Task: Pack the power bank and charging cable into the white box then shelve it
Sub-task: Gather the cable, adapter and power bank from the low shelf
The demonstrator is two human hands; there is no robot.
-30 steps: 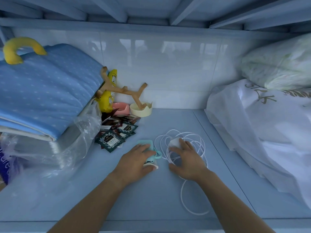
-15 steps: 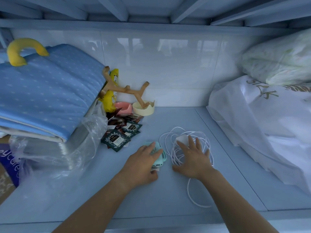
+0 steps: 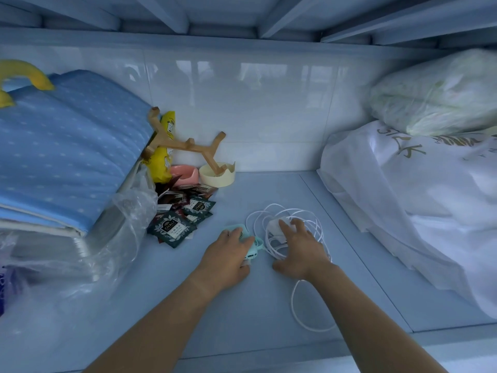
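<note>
A small mint-green power bank (image 3: 251,250) lies on the pale blue shelf (image 3: 204,305), mostly under my left hand (image 3: 228,255), whose fingers curl around it. Right beside it sits a loose coil of white charging cable (image 3: 295,305) with a white plug block (image 3: 274,227) in its middle. My right hand (image 3: 298,249) rests flat on the coil, fingers spread over the cable and touching the plug. One loop of cable trails toward the shelf's front edge. No white box is in view.
Folded blue bedding (image 3: 67,162) on a plastic-wrapped stack fills the left. Dark tea sachets (image 3: 174,227), a wooden stand (image 3: 185,144), a yellow packet (image 3: 161,157), a pink dish (image 3: 184,175) and a cream cup (image 3: 216,175) sit behind. White bagged bedding (image 3: 416,205) crowds the right.
Both hands have stayed on the power bank and the cable coil. My right fingers spread, then settled over the plug; the view shifted slightly.
</note>
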